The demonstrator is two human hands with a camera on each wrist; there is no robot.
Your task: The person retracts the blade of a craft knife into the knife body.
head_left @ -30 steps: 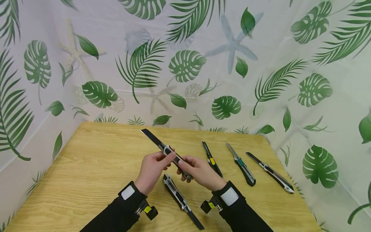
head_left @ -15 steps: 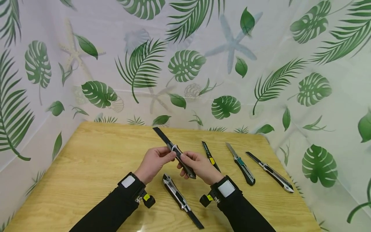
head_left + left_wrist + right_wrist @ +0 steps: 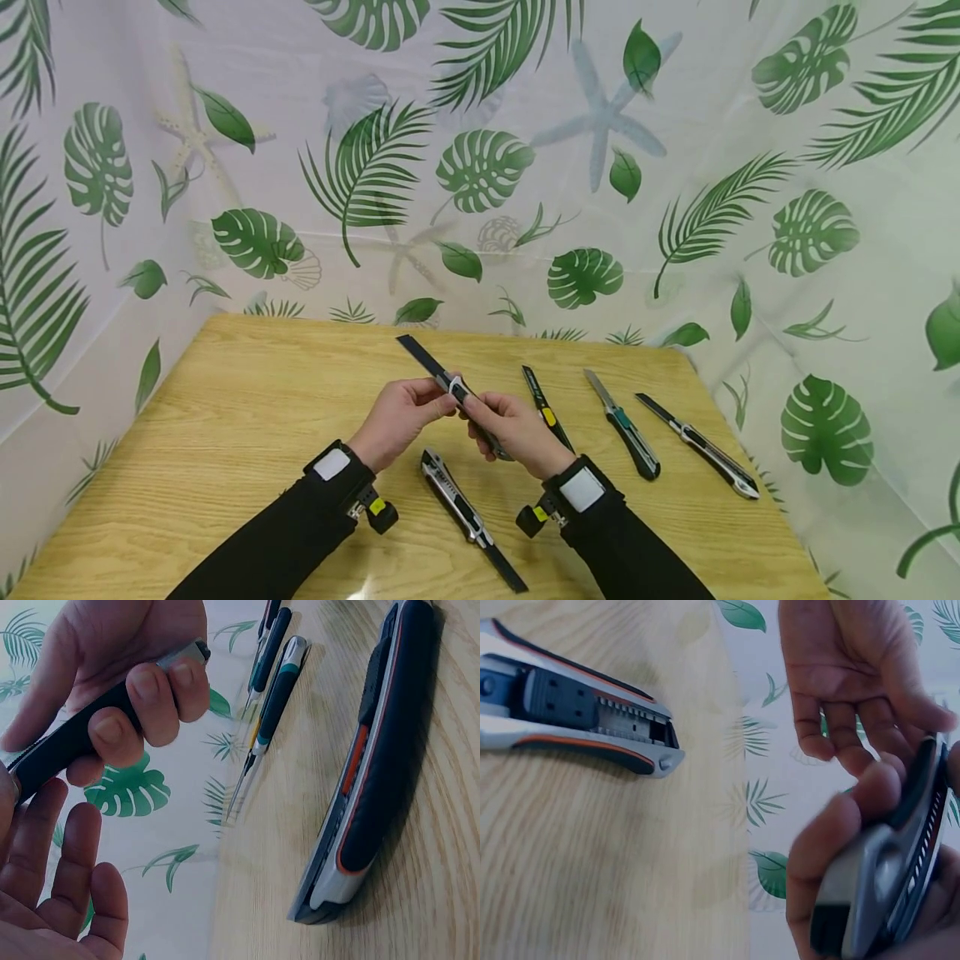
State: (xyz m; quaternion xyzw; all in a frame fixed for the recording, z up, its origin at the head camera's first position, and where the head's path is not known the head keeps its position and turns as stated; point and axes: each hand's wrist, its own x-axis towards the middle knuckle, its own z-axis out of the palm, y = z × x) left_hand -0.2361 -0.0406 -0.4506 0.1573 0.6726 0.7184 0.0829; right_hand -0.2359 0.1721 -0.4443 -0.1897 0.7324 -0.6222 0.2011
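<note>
A utility knife [image 3: 430, 360] with a long dark blade is held above the table, its blade pointing to the far left. My left hand [image 3: 397, 417] pinches it at the light collar near the blade, between thumb and index finger. Its other fingers are loosely bent in the left wrist view. My right hand [image 3: 521, 429] grips the black handle [image 3: 82, 731], its fingers curled around it. Beneath the hands lies a second utility knife [image 3: 457, 504] with silver-and-black body and orange trim, blade towards the near right.
To the right on the wooden table [image 3: 247, 442] lie a knife with a yellow slider [image 3: 550, 415], one with a teal slider [image 3: 628, 432], and a black-and-silver one [image 3: 705, 452]. A leaf-print cloth [image 3: 480, 242] hangs behind and at both sides.
Over the last second the held knife has shifted right and both hands have moved slightly with it. In the last half second its blade tip dips a little. The knives on the table stay put.
</note>
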